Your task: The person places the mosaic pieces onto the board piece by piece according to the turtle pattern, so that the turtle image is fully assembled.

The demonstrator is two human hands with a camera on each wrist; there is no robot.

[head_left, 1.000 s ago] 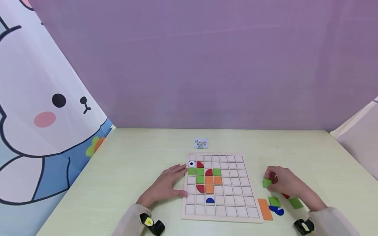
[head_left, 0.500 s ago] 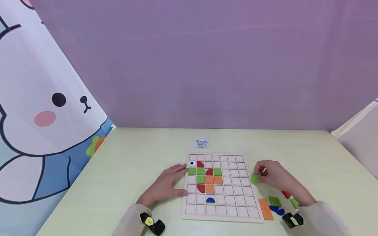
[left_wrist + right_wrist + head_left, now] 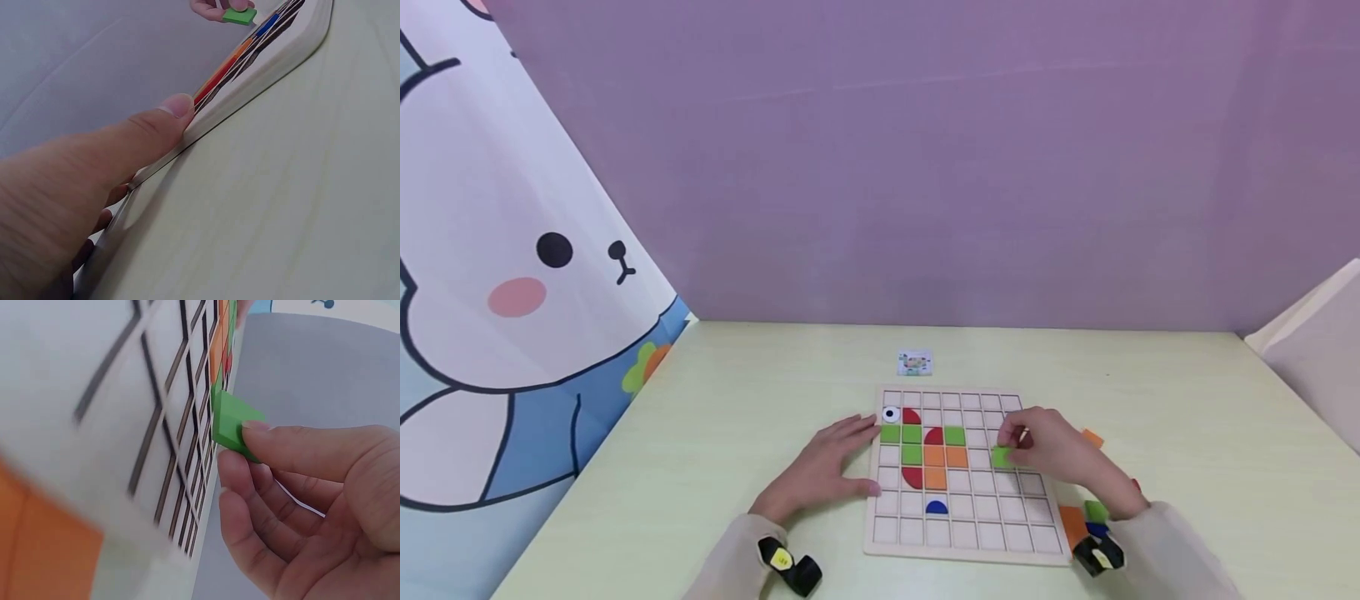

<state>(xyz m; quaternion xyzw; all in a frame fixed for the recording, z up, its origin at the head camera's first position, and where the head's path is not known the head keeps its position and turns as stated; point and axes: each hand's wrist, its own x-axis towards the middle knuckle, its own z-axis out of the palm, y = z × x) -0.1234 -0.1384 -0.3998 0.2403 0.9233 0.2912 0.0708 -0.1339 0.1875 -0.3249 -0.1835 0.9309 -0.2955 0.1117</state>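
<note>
Grid board [image 3: 1000, 510], red, green, orange, blue pieces [image 3: 934, 457] inside; left hand [image 3: 820, 465], fingers extended, touching its left edge; right hand [image 3: 1051, 444] pinching green tile [image 3: 1001, 457] above.

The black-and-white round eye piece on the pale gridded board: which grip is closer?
Left. The left grip touches the left edge of the board, beside the eye piece; the right grip is farther, over the board's right side, pinching a green square tile.

A purple backdrop [image 3: 940, 183] rises behind the pale table [image 3: 775, 375].
</note>
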